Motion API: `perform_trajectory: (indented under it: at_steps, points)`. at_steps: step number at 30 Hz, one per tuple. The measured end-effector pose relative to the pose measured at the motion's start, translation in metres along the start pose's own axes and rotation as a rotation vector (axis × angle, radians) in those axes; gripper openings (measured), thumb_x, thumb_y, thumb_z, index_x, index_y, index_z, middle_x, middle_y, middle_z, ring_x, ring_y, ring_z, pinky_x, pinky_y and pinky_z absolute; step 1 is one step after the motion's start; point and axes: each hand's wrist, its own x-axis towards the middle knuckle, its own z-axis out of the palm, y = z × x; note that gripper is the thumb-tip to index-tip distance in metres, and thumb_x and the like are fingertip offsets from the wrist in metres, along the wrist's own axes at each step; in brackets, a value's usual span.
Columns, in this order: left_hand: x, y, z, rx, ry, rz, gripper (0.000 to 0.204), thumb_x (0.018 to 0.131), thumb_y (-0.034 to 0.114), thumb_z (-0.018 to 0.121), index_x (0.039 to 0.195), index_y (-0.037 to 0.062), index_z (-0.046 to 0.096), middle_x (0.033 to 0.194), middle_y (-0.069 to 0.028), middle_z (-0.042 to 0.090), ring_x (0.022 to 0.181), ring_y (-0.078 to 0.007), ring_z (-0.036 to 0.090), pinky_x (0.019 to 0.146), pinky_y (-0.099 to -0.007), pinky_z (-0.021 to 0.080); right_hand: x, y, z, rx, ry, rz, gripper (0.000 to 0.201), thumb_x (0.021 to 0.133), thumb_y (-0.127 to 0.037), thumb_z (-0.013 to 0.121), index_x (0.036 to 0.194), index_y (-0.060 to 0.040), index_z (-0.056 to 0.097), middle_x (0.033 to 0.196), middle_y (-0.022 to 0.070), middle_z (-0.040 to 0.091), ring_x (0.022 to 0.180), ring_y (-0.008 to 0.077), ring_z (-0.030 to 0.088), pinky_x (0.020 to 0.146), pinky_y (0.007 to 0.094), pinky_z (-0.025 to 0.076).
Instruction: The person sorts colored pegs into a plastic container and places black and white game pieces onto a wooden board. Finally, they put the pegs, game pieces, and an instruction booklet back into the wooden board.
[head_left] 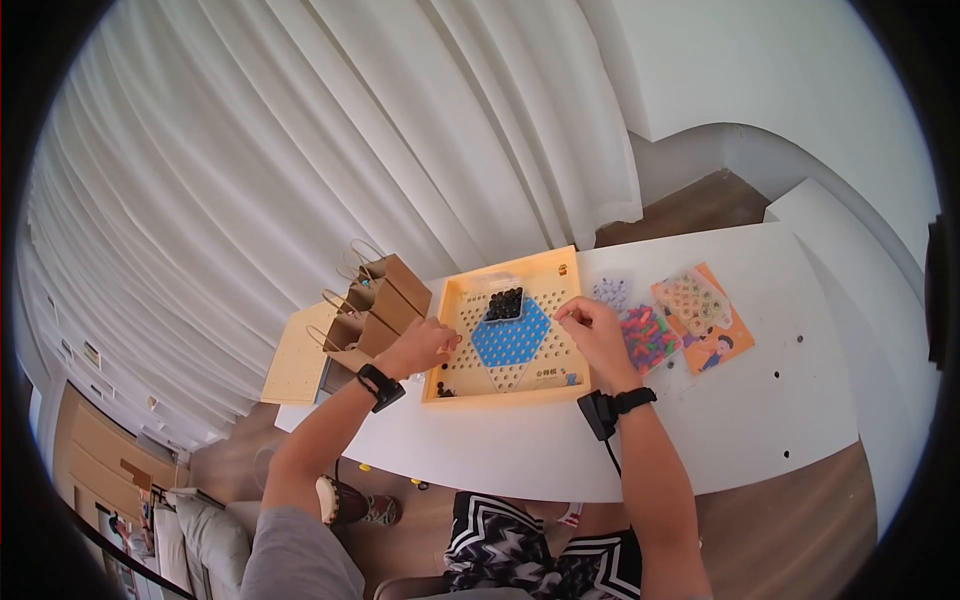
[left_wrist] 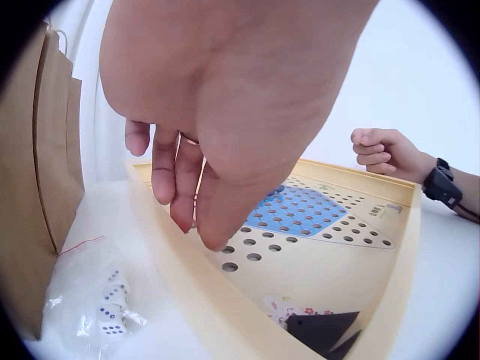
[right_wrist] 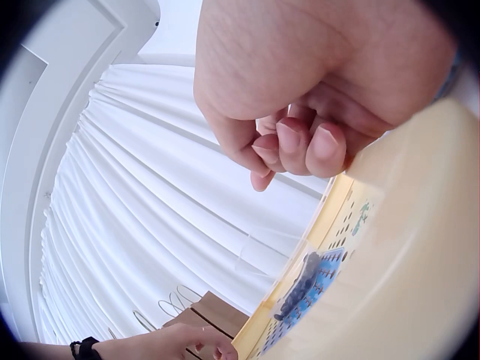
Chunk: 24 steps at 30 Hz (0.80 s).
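Observation:
My left hand (head_left: 420, 345) is over the left rim of a wooden Chinese checkers board (head_left: 437, 380), fingers pointing down with the thumb beside them in the left wrist view; no piece shows between them. My right hand (head_left: 595, 330) hovers at the board's right rim, fingers curled towards the palm and thumb against the index finger (right_wrist: 261, 181). No object shows in it. A clear box of black pieces (head_left: 504, 304) sits on the blue hexagon (head_left: 515, 345) in the board's middle. Dark pointed pieces (left_wrist: 322, 330) lie in the near left corner.
Brown paper bags (head_left: 400, 290) stand left of the board; bagged white dice (left_wrist: 112, 315) lie beside it. To the right are bagged white pieces (head_left: 610, 292), bright coloured pieces (head_left: 650, 335), bagged round pieces (head_left: 693, 300) and an orange booklet (head_left: 735, 345). Small black spots dot the white table (head_left: 750, 400).

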Motion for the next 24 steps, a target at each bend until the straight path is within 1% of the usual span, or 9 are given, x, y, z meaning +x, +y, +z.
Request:
perform_trajectory:
  at_steps: [1, 3, 6, 10, 16, 18, 19, 21, 24]
  points:
    - [-0.002, 0.001, 0.002, -0.002, -0.001, -0.001, 0.009, 0.084, 0.011, 0.072, 0.093, 0.0140, 0.070, 0.088, -0.0008, 0.068, 0.101, -0.0245, 0.063, 0.091, -0.0399, 0.044, 0.000, 0.000, 0.000, -0.001, 0.001, -0.003, 0.006, 0.090, -0.002, 0.065, 0.091, 0.0010, 0.071, 0.067, -0.0030, 0.054, 0.063, 0.0044, 0.047, 0.057, 0.0240, 0.037]
    - [-0.005, 0.013, -0.002, 0.057, -0.116, -0.016, 0.010, 0.083, 0.014, 0.075, 0.089, 0.0160, 0.068, 0.087, 0.0004, 0.068, 0.103, -0.0213, 0.061, 0.092, -0.0380, 0.040, 0.000, 0.000, 0.000, -0.002, 0.002, -0.006, 0.006, 0.090, -0.002, 0.065, 0.091, 0.0010, 0.071, 0.067, -0.0031, 0.054, 0.063, 0.0043, 0.047, 0.057, 0.0239, 0.037]
    - [-0.008, 0.013, 0.004, 0.078, -0.110, 0.016, 0.010, 0.082, 0.014, 0.075, 0.087, 0.0167, 0.066, 0.085, 0.0011, 0.067, 0.099, -0.0205, 0.061, 0.091, -0.0376, 0.039, 0.001, 0.001, 0.000, -0.009, 0.000, -0.008, 0.006, 0.090, -0.002, 0.066, 0.091, 0.0011, 0.071, 0.067, -0.0029, 0.054, 0.063, 0.0043, 0.047, 0.057, 0.0239, 0.037]
    - [-0.009, 0.009, 0.011, 0.111, -0.114, 0.035, 0.009, 0.082, 0.014, 0.075, 0.086, 0.0170, 0.067, 0.084, 0.0018, 0.067, 0.097, -0.0206, 0.062, 0.091, -0.0377, 0.040, 0.000, -0.001, 0.000, -0.012, 0.006, -0.005, 0.005, 0.090, -0.002, 0.066, 0.091, 0.0008, 0.071, 0.067, -0.0028, 0.054, 0.063, 0.0043, 0.047, 0.057, 0.0239, 0.037]
    - [-0.017, 0.025, 0.000, 0.147, -0.117, 0.079, 0.006, 0.083, 0.014, 0.073, 0.080, 0.0175, 0.069, 0.081, 0.0008, 0.068, 0.094, -0.0206, 0.064, 0.090, -0.0375, 0.041, 0.000, 0.001, 0.000, -0.008, 0.005, -0.006, 0.005, 0.090, -0.003, 0.067, 0.091, 0.0003, 0.071, 0.067, -0.0033, 0.054, 0.063, 0.0044, 0.047, 0.057, 0.0240, 0.037]
    - [-0.023, 0.029, 0.001, 0.282, -0.159, 0.132, 0.006, 0.081, 0.016, 0.073, 0.076, 0.0155, 0.069, 0.079, -0.0009, 0.068, 0.093, -0.0212, 0.064, 0.090, -0.0371, 0.041, 0.001, 0.003, 0.001, 0.008, 0.002, -0.008, 0.005, 0.090, -0.003, 0.067, 0.091, 0.0002, 0.071, 0.067, -0.0036, 0.054, 0.063, 0.0044, 0.047, 0.057, 0.0241, 0.037]
    - [-0.025, 0.028, 0.004, 0.282, -0.160, 0.129, 0.006, 0.081, 0.016, 0.073, 0.076, 0.0155, 0.069, 0.079, -0.0009, 0.068, 0.093, -0.0212, 0.064, 0.090, -0.0371, 0.041, 0.001, 0.004, 0.001, 0.005, 0.000, -0.005, 0.006, 0.090, -0.003, 0.067, 0.091, 0.0000, 0.071, 0.067, -0.0038, 0.054, 0.063, 0.0043, 0.047, 0.057, 0.0240, 0.037]
    - [-0.025, 0.025, 0.010, 0.333, -0.086, 0.176, 0.006, 0.079, 0.017, 0.073, 0.075, 0.0137, 0.070, 0.077, -0.0025, 0.068, 0.092, -0.0219, 0.064, 0.090, -0.0372, 0.042, 0.000, 0.000, 0.001, 0.000, 0.000, -0.004, 0.006, 0.090, -0.003, 0.067, 0.091, -0.0002, 0.071, 0.067, -0.0041, 0.053, 0.063, 0.0042, 0.047, 0.057, 0.0240, 0.037]
    - [-0.025, 0.029, 0.012, 0.401, -0.096, 0.172, 0.007, 0.078, 0.018, 0.073, 0.075, 0.0132, 0.070, 0.076, -0.0034, 0.068, 0.092, -0.0220, 0.064, 0.090, -0.0378, 0.042, -0.001, -0.005, -0.001, -0.017, 0.010, 0.007, 0.006, 0.090, -0.003, 0.066, 0.091, 0.0000, 0.071, 0.067, -0.0041, 0.053, 0.063, 0.0040, 0.047, 0.057, 0.0239, 0.037]
